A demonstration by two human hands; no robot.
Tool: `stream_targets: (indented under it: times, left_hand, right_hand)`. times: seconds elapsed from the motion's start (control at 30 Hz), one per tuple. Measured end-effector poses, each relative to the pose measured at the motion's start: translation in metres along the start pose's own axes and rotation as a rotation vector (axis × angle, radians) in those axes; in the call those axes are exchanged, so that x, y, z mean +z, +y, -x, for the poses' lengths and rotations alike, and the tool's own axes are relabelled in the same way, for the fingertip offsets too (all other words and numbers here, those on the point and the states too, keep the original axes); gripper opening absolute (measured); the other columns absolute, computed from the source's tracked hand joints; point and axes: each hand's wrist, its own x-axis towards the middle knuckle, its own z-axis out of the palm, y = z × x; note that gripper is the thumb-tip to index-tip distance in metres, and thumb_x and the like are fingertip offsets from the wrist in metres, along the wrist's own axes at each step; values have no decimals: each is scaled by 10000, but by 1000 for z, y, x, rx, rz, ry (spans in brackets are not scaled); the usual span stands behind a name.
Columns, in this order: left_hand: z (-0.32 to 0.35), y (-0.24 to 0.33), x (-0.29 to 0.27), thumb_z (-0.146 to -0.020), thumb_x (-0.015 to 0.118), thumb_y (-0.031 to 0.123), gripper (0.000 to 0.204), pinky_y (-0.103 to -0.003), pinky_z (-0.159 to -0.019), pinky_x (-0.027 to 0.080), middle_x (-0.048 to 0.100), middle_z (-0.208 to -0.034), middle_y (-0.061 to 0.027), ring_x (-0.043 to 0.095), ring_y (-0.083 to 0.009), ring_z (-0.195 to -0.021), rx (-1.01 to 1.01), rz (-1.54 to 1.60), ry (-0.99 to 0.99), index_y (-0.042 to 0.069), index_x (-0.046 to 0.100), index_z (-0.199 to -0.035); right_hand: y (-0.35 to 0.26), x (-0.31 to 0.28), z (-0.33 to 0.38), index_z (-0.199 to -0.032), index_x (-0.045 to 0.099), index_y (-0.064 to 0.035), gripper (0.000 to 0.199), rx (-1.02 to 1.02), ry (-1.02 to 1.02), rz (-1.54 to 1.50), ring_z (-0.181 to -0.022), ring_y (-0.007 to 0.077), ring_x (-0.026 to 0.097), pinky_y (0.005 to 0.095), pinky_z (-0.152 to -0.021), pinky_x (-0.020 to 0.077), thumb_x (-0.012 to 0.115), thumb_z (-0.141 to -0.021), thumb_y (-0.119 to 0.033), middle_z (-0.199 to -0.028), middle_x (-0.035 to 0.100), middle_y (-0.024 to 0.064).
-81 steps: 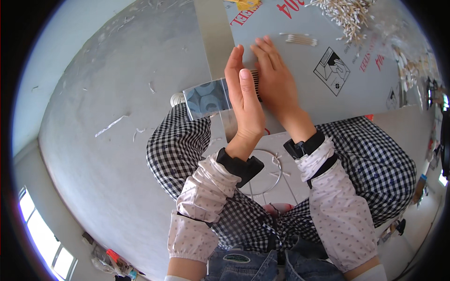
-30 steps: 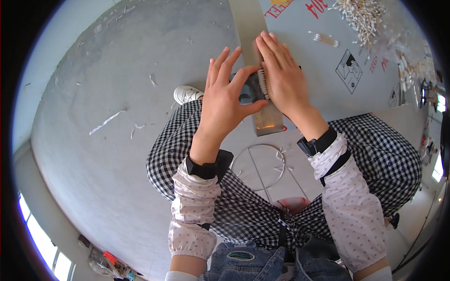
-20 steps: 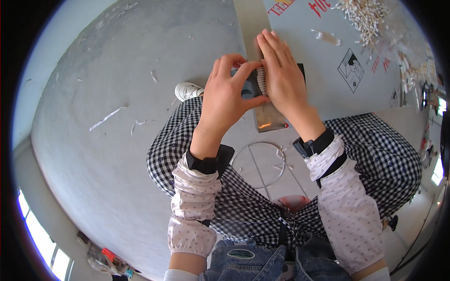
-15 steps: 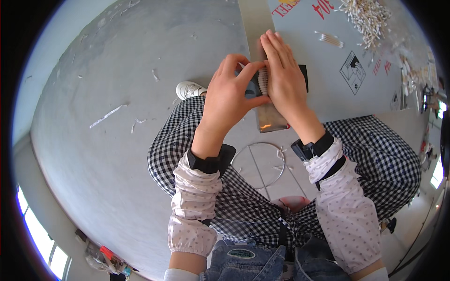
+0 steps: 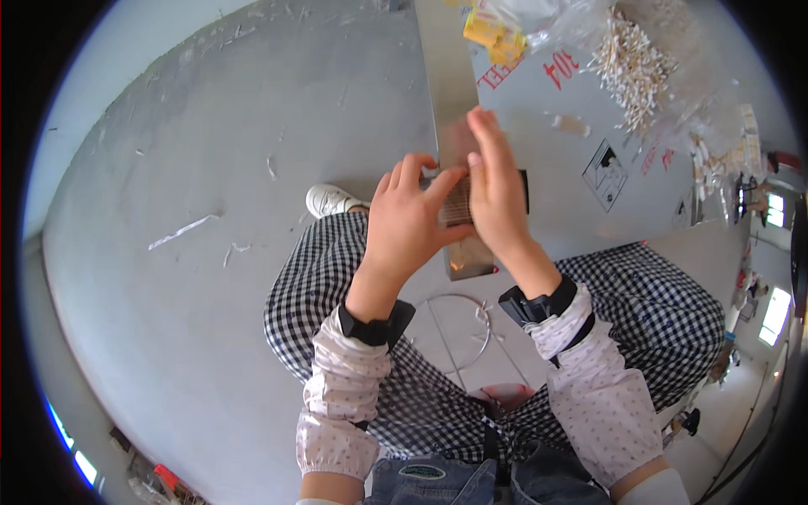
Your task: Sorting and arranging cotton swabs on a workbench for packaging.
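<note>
At the table's near left corner, my left hand (image 5: 408,206) curls its thumb and fingers around a ridged row of thin sticks, which looks like a bundle of cotton swabs (image 5: 457,204). My right hand (image 5: 501,198) is upright beside it, fingers stretched out and a little blurred, its palm side against or very near the bundle. Part of the bundle is hidden behind both hands. A dark block-like edge (image 5: 526,192) shows just right of my right hand. On the table lies a small loose group of cotton swabs (image 5: 571,125).
A big heap of cotton swabs (image 5: 633,71) lies on the grey table (image 5: 555,185), with clear plastic bags (image 5: 699,50) around it. A yellow packet (image 5: 495,35) is at the far edge. Below stands a round metal stool ring (image 5: 486,337) between my knees. Scraps litter the floor (image 5: 185,295).
My right hand has shifted relative to the bundle, its fingers now blurred and bent differently. The view has tilted, so the table and hands appear lower. My left hand keeps its grip.
</note>
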Motion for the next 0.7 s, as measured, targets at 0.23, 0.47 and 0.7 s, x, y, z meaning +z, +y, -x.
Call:
stream_targets:
  times: [0.23, 0.47, 0.7]
  left_hand:
    - [-2, -2, -7, -656, 814, 351, 617, -407, -882, 420, 557, -1137, -111, 530, -316, -1015, -95, 62, 138, 74, 584, -1157]
    - [-5, -1, -14, -706, 791, 288, 518, -387, -873, 417, 583, -1115, -110, 537, -301, -986, -143, 129, 139, 36, 596, -1115]
    - [-6, -4, -13, -714, 774, 287, 481, -377, -887, 397, 586, -1078, -91, 546, -266, -999, -122, 125, 193, 32, 595, -1080]
  right_hand:
    - [48, -49, -116, -1167, 593, -62, 299, 241, 66, 64, -1049, 221, 587, 335, -885, 451, 583, -869, -77, -1163, 607, 105]
    - [62, -41, -165, -1045, 661, -84, 221, -107, -59, 540, -945, 285, 610, 390, -799, 474, 636, -833, -142, -1020, 655, 146]
    - [64, -42, -156, -873, 681, -89, 113, -377, 20, 714, -785, 229, 620, 349, -734, 421, 646, -780, -141, -834, 675, 69]
